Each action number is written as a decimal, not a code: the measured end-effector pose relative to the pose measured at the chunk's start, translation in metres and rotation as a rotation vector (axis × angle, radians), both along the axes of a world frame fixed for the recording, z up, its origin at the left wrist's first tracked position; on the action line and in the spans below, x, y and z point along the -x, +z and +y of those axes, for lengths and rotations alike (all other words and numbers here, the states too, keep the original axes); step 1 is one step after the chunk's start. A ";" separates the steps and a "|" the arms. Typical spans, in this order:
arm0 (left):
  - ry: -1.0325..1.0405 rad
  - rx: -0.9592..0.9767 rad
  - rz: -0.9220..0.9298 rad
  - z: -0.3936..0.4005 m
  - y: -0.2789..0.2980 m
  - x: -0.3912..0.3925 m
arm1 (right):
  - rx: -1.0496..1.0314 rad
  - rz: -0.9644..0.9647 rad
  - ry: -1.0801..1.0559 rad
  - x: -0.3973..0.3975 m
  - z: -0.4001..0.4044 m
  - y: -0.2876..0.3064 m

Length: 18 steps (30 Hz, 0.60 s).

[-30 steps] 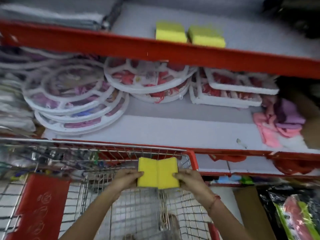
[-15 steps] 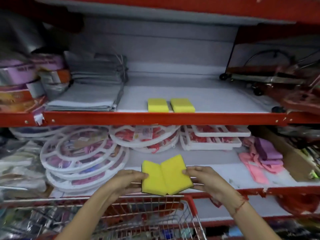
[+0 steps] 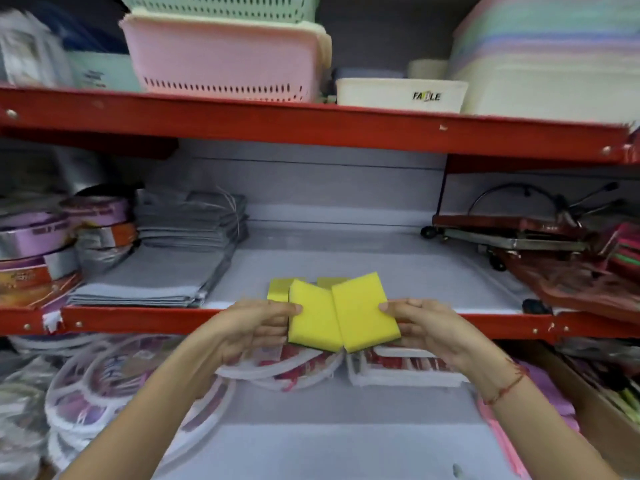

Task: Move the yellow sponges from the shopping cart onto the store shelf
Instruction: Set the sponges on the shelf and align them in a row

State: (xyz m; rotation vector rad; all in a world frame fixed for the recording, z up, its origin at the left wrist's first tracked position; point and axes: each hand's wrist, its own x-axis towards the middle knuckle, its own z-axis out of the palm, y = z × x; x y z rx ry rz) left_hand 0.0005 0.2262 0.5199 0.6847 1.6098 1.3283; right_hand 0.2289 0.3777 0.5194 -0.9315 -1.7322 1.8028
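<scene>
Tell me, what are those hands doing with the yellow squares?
A person is stocking a store shelf with sponges. The left hand holds one yellow sponge and the right hand holds another, side by side and touching, raised in front of the red shelf edge. Two more yellow sponges already sit on that shelf just behind them. The held pair has not been set down yet.

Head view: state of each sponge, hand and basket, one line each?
left sponge: held, off shelf
right sponge: held, off shelf
two sponges on shelf: resting, mostly hidden
left hand: gripping left sponge
right hand: gripping right sponge
pink basket: upside down, stacked
</scene>
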 end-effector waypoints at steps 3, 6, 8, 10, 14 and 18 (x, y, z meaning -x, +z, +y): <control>0.027 -0.031 -0.002 0.020 0.017 -0.001 | -0.025 0.005 -0.036 0.006 0.014 0.009; 0.093 -0.083 0.073 0.107 0.041 -0.032 | -0.098 0.021 -0.080 -0.018 0.099 0.040; 0.098 -0.090 0.129 0.122 0.049 -0.034 | -0.114 -0.007 -0.116 -0.014 0.120 0.044; 0.106 -0.073 0.150 0.132 0.045 -0.038 | -0.158 -0.045 -0.131 -0.016 0.131 0.037; 0.102 -0.040 0.237 0.162 0.039 -0.053 | -0.172 -0.107 -0.182 -0.020 0.162 0.025; 0.049 0.032 0.325 0.186 0.032 -0.068 | -0.196 -0.245 -0.212 -0.025 0.180 0.012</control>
